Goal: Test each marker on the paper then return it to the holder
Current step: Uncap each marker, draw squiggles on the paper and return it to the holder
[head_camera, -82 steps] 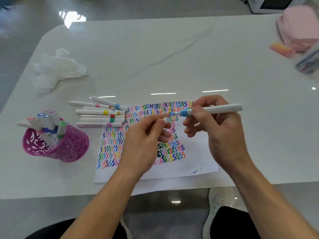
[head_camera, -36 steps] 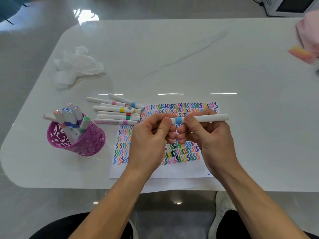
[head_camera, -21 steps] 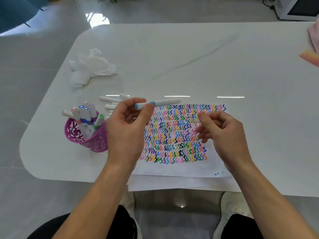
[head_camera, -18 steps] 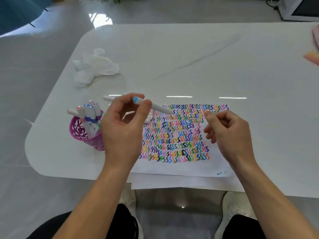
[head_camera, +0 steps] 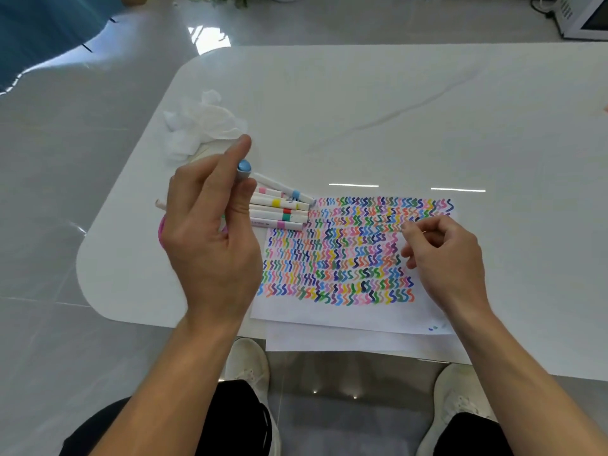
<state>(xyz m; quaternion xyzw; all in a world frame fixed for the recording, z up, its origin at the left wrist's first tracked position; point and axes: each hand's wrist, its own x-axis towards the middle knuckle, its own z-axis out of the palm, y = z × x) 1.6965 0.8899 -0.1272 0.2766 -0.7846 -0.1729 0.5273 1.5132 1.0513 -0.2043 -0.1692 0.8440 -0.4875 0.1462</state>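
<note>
My left hand (head_camera: 210, 238) holds a white marker upright between thumb and fingers; only its light-blue cap end (head_camera: 244, 167) shows above my fingers. That hand covers the purple holder, of which a pink sliver of rim (head_camera: 161, 230) shows at my hand's left edge. A marker end (head_camera: 160, 203) sticks out to the left of my hand. Several white markers with coloured bands (head_camera: 279, 209) lie side by side at the paper's upper left corner. The paper (head_camera: 355, 251) is filled with rows of coloured squiggles. My right hand (head_camera: 444, 258) rests on the paper's right side, fingers loosely curled, holding nothing.
A crumpled white tissue (head_camera: 200, 125) lies beyond my left hand. A second blank sheet (head_camera: 362, 340) pokes out under the paper over the table's near edge (head_camera: 131, 319). My knees and white shoes are below the table. A white appliance (head_camera: 585, 18) stands at the far right.
I capped the blue marker, passed it from my right hand to my left, and carried it left and turned it upright over the holder. My right hand stayed on the paper.
</note>
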